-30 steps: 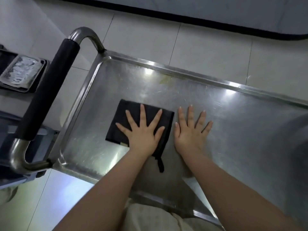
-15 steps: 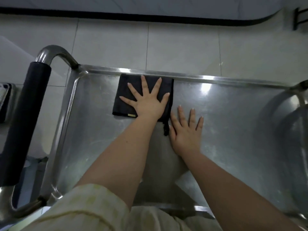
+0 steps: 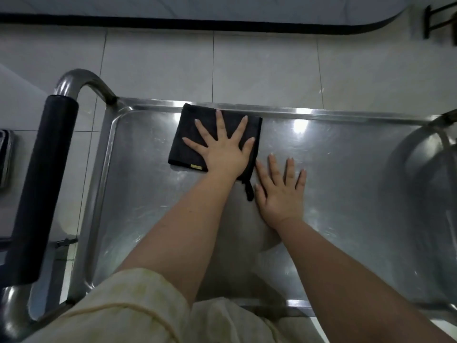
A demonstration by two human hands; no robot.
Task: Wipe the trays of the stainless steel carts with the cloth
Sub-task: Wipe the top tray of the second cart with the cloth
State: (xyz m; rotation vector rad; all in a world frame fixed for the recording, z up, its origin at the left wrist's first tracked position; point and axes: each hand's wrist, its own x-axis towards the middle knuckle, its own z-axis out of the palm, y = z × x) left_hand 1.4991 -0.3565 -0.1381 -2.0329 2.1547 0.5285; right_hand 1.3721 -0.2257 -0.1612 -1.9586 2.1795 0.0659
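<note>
Since a second ago the cloth (image 3: 185, 127) has travelled from the middle of the tray (image 3: 138, 194) up to its far rim (image 3: 321, 112), and our left hand (image 3: 226, 154) has gone with it, while our right hand (image 3: 282, 194) has kept much the same spot on the steel. Starting at the left, the cart's padded handle (image 3: 42, 181) stands clear of the work, and the strip of tray just inside that end looks to us like ground the cloth has yet to cover. The cloth lies folded flat, its far edge touching the rim, with our left palm pressing on it and the fingers straight and fanned wide; nothing is gripped. We judge that this spread is right, since it holds the folded square flat, but the heel of the hand sits on the near edge, so we should shift our weight forward to work the crease under the rim. A small loop (image 3: 248, 191) trails from the cloth's near right corner, just beside our right thumb; we should keep it from dragging. Our right hand rests flat on bare steel, fingers straight, close to the left but apart from it, steadying the cart. Further right the tray is open and probably wants overlapping passes.
</note>
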